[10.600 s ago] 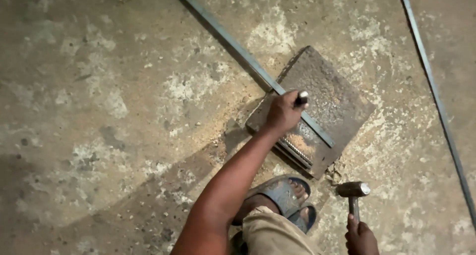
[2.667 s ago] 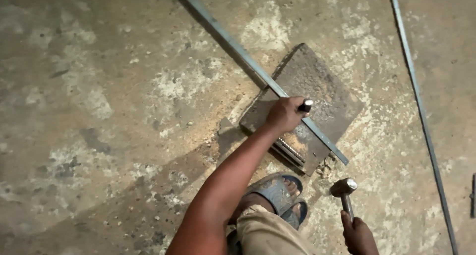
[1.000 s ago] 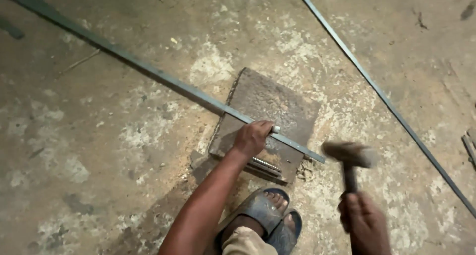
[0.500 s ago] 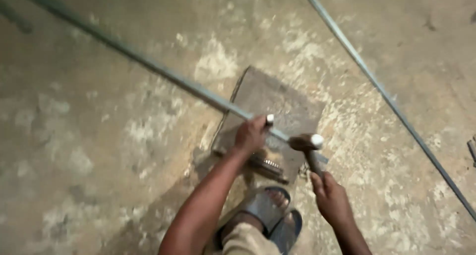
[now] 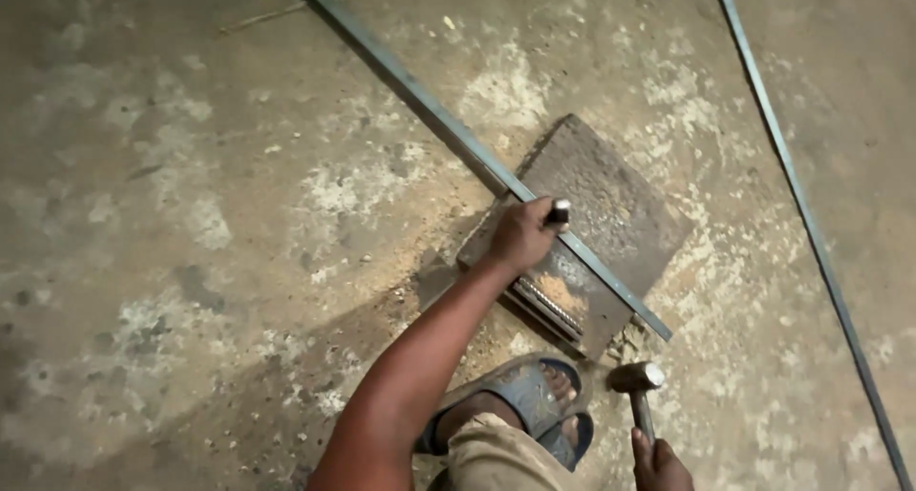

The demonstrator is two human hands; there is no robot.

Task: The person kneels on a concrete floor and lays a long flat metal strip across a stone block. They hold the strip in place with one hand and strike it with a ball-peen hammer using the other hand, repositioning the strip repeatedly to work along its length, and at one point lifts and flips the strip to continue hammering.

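Observation:
My left hand (image 5: 520, 233) grips a short steel punch or chisel (image 5: 558, 211), its tip set on a long flat metal bar (image 5: 448, 128) that lies across a thick rusty steel plate (image 5: 620, 205) on the concrete floor. My right hand (image 5: 658, 464), at the bottom edge of the view, holds a hammer (image 5: 637, 381) by its handle. The hammer head hangs low, just off the plate's near corner and beside the bar's end.
A second long metal bar (image 5: 811, 233) runs down the right side of the floor. My sandalled foot (image 5: 534, 405) rests just below the plate. Short threaded rods (image 5: 549, 305) lie along the plate's near edge. Rough stained concrete stretches to the left.
Half a second ago the hammer head was at the punch; now it is drawn back down to the plate's near corner. The left hand stays on the punch.

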